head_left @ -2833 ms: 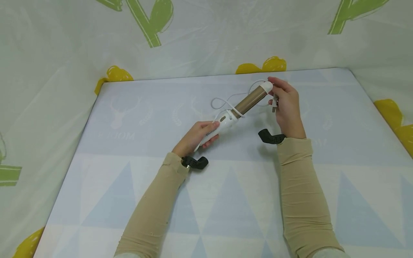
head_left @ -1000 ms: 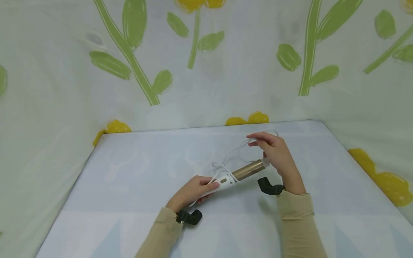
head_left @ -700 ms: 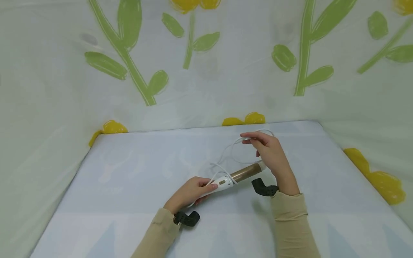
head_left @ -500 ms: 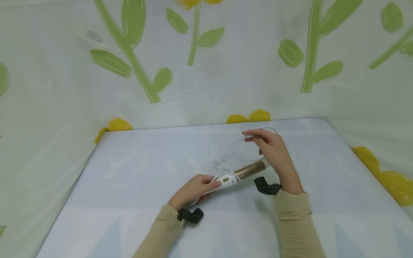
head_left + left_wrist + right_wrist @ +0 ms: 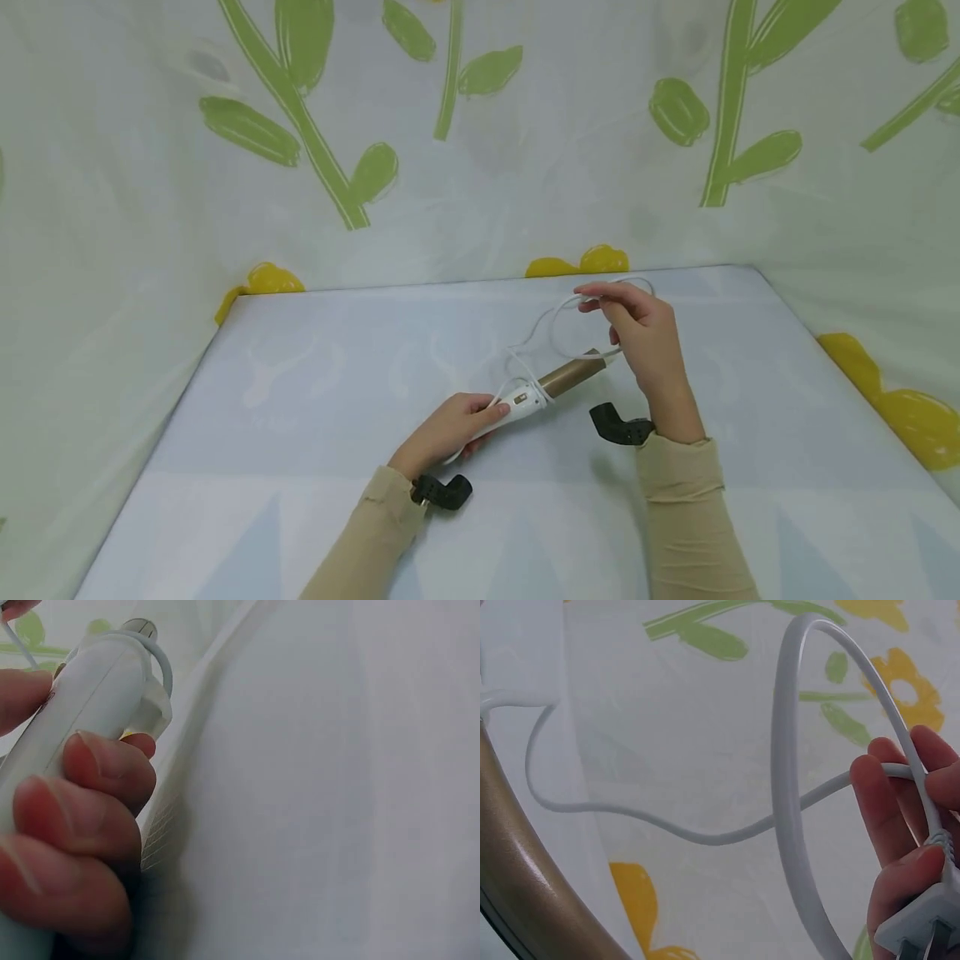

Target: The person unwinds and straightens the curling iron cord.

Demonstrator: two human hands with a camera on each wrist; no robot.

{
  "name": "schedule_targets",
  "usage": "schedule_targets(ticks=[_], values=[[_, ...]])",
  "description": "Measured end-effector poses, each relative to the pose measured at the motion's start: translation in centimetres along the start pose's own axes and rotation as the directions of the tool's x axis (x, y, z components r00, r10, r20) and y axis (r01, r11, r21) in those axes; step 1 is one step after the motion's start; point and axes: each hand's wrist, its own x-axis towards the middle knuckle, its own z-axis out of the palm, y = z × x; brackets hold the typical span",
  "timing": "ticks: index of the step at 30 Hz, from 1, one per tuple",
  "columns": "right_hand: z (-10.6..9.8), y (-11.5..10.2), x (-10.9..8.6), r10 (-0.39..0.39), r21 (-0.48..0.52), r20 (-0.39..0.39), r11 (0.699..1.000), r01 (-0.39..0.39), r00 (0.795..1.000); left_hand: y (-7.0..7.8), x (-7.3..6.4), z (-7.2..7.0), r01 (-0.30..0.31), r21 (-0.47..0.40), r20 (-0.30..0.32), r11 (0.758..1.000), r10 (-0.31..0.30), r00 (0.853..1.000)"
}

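Note:
My left hand [image 5: 447, 427] grips the white handle of a curling iron [image 5: 573, 375], which slants up to the right with its gold-brown barrel above the table. In the left wrist view, curled fingers [image 5: 90, 817] wrap the handle [image 5: 94, 682]. A white cord [image 5: 555, 321] winds once around the iron where handle meets barrel, then runs to my right hand [image 5: 648, 342]. That hand holds the cord near the barrel's tip. In the right wrist view it also holds the two-pronged plug [image 5: 922, 922], with a loop of cord [image 5: 784, 780] standing beside the fingers.
A pale blue and white patterned cloth covers the table [image 5: 337, 533]. Behind and beside it hang pale curtains [image 5: 570, 167] printed with green leaves and yellow flowers. A black wrist mount [image 5: 442, 493] sits on the left wrist, another mount [image 5: 621, 425] on the right.
Since the oldest frame, my right hand has shifted from the barrel's tip to hold the cord up in a loop, and the head view has tilted up. Lately the loop has crossed the tip.

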Motion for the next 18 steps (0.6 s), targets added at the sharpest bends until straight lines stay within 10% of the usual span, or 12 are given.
schedule_targets(ticks=[18], values=[[-0.3,-2.1,-0.2,-0.137,0.036,-0.074,0.990,0.140,0.988,-0.8,0.9,0.1,0.034,-0.057,-0.027,0.998,-0.035,0.999]])
